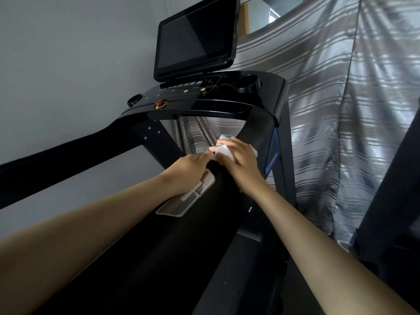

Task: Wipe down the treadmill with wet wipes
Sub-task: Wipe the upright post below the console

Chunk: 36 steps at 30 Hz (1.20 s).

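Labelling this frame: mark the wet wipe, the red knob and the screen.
wet wipe [223, 153]: head view, bunched white middle.
red knob [160, 103]: head view, its top.
screen [195, 37]: head view, dark glass centre.

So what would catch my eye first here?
Probably the two bare hands meeting mid-frame: the right hand grips a crumpled white wet wipe at the treadmill's right handrail, with the left hand touching its edge. Above them, the big dark screen stands over the glossy black console, whose red knob sits towards the left.

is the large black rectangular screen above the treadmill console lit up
No, the large black rectangular screen above the glossy black treadmill console is dark and shows only faint reflections.
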{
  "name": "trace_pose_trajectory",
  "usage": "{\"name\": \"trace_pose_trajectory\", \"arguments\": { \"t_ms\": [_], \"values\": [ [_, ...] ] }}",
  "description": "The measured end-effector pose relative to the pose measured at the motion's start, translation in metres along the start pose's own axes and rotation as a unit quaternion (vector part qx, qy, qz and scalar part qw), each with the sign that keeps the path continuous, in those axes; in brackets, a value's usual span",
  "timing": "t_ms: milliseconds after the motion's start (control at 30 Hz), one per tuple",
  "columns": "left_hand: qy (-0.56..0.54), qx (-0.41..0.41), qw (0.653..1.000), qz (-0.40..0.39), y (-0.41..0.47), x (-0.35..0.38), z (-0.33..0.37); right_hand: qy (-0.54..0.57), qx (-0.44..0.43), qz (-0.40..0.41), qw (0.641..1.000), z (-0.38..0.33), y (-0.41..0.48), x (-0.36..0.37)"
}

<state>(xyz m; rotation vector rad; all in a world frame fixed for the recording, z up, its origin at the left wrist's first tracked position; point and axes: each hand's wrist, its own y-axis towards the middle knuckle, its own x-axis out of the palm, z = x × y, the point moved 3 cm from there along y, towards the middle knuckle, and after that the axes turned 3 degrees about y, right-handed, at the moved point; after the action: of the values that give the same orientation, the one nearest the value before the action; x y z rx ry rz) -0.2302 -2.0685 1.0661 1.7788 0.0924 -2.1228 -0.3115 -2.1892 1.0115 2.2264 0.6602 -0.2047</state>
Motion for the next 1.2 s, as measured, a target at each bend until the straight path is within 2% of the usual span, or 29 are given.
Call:
{"name": "trace_pose_trajectory", "arguments": {
  "t_ms": [133,267,333,567,700,900,1033,1133,1200],
  "values": [
    [0.063,0.011,0.997,-0.030,-0.024,-0.004,-0.007,0.013,-0.003,0.019,1.000,-0.005,-0.001,0.000],
    [0.113,0.010,0.993,-0.009,-0.033,-0.005,-0.008,-0.031,-0.107,0.015,0.994,-0.024,-0.014,0.011],
    [0.119,-0.016,0.993,-0.007,-0.035,-0.007,-0.008,-0.051,-0.138,-0.004,0.989,-0.029,-0.017,0.014],
    [0.138,-0.020,0.990,0.024,-0.035,-0.008,-0.007,-0.083,-0.117,-0.078,0.987,-0.024,-0.003,0.005],
    [0.106,-0.039,0.993,0.015,-0.036,-0.006,-0.007,-0.076,-0.100,-0.098,0.987,-0.038,-0.019,0.010],
    [0.023,-0.054,0.997,0.040,-0.046,-0.008,-0.007,-0.104,-0.124,-0.116,0.980,-0.041,-0.021,0.012],
    [-0.093,-0.074,0.992,0.029,-0.059,-0.010,-0.020,-0.121,-0.139,-0.110,0.977,-0.045,-0.020,0.011],
    [-0.107,-0.051,0.993,-0.010,-0.071,-0.006,-0.030,-0.125,-0.137,-0.095,0.978,-0.048,-0.025,0.016],
    [-0.160,-0.043,0.986,-0.019,-0.077,-0.007,-0.036,-0.112,-0.136,-0.079,0.981,-0.049,-0.026,0.016]
  ]
}}
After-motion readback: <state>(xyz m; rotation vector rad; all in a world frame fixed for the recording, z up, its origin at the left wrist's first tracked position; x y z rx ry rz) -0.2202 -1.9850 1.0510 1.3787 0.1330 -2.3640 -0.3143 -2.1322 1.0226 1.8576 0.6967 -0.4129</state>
